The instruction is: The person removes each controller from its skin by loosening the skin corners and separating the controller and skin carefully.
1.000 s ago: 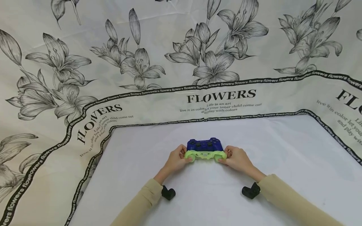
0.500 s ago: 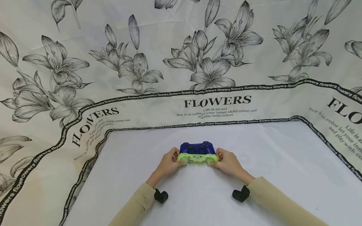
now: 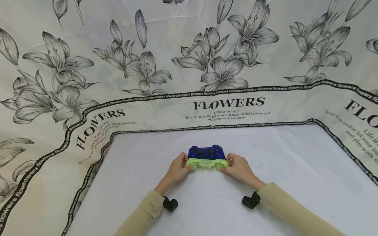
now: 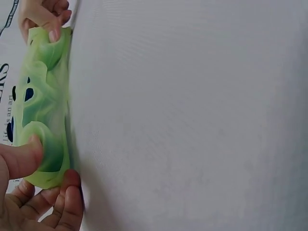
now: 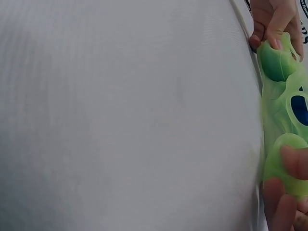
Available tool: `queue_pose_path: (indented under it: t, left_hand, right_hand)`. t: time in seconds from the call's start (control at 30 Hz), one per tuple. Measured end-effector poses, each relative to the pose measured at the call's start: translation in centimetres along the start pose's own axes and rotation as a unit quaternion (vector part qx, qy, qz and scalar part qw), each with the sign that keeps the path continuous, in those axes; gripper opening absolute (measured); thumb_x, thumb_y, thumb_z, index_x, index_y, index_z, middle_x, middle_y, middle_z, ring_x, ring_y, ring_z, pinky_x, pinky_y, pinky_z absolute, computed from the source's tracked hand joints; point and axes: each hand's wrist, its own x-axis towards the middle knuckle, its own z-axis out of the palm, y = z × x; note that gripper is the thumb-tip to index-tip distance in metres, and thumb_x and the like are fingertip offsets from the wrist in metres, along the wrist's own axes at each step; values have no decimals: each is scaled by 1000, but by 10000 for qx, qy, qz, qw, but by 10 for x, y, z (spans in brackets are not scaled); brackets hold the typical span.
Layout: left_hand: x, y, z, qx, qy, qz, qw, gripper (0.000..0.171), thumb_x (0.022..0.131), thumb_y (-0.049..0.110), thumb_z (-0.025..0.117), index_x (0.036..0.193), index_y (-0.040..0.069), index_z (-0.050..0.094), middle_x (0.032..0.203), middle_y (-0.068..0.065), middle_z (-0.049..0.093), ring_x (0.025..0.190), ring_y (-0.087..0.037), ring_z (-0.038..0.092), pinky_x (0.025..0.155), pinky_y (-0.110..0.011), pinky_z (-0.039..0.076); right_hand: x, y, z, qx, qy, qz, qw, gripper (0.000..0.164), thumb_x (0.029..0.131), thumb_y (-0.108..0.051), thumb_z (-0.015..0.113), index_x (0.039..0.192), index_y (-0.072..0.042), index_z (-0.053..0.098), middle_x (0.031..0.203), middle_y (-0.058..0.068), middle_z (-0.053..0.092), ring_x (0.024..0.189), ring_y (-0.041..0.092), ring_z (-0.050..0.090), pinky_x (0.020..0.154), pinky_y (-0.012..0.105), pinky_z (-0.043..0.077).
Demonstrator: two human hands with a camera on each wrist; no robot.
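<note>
A blue game controller (image 3: 205, 152) lies on the white table, its two dark thumbsticks facing up. A lime-green silicone controller cover (image 3: 206, 162) is stretched over its near side and grips, while the far part stays bare blue. My left hand (image 3: 178, 168) pinches the cover at its left end, thumb on top of the grip. At the right end my right hand (image 3: 240, 168) pinches the cover in the same way. Close up in the left wrist view, the green cover (image 4: 45, 101) wraps both handles. In the right wrist view, blue plastic shows through an opening in the cover (image 5: 276, 110).
White cloth covers the table (image 3: 141, 157). A flower-printed curtain (image 3: 160, 114) hangs behind and to the sides of it. A black wrist device (image 3: 170, 204) sits at the left cuff, and another black device (image 3: 251, 200) at the right cuff.
Everything shifts left in the head view along with the backdrop, as the camera turns slightly. Both hands keep their hold on the cover, and the controller's place in it looks much the same.
</note>
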Motion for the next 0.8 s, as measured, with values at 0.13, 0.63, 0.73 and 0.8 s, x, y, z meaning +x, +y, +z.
queue_pose_path:
  t: [0.13,0.63,0.73,0.8]
  left_hand:
    - [-2,2,0,122,26,-138,9998,26,89,15,68,99,6,45,77,-1,40,69,-13,38,61,-22,31]
    - [2,4,-5,791,-601,-658,9929,28,95,29,61,99,3,52,80,-3,44,73,-15,40,62,-25,33]
    - [0,4,-5,854,-571,-638,9927,27,94,30,62,95,5,51,78,-1,43,71,-14,39,60,-24,32]
    - [-1,5,-6,886,-527,-610,9928,27,94,30,62,91,6,50,75,-1,43,69,-14,39,59,-24,31]
  right_hand:
    - [0,0,1,14,11,-32,10000,32,73,-24,81,75,-9,53,56,-3,44,52,10,38,50,23,28]
    - [0,3,0,213,-229,168,9994,33,75,-25,80,77,-9,52,51,-2,57,45,9,46,47,22,32]
    - [-1,3,0,197,-232,150,9994,33,75,-25,80,77,-9,51,51,-2,57,45,9,46,47,22,32]
    - [-2,2,0,206,-236,147,9994,33,75,-25,81,77,-9,51,51,-2,56,45,9,46,47,22,32]
